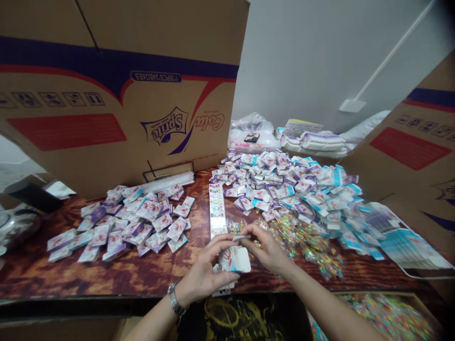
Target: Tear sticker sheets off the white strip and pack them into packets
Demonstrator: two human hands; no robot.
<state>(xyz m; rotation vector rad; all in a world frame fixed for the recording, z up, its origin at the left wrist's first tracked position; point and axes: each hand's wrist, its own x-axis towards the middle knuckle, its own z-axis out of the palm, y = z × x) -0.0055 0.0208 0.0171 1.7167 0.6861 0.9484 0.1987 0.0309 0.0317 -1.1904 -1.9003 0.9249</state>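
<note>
My left hand point(206, 265) is wrapped round a small white and blue carton point(232, 259) printed with a hand, its end flap standing open toward the right. Just above that carton, my right hand point(265, 248) pinches a small flat pale piece point(241, 237), whose kind I cannot make out; the left fingertips are close against it. Beyond the hands lies a long strip of colourful stickers point(217, 208). Under the left hand, more printed paper or card point(223, 290) is partly hidden.
Small cartons point(131, 222) lie piled at the left, with a larger heap of flatter ones point(284, 180) at the back right. Colourful little packets point(302, 237) are spread beside my right hand. Big cardboard boxes point(124, 104) flank the wooden table point(170, 274). A box of packets point(391, 312) is below the edge.
</note>
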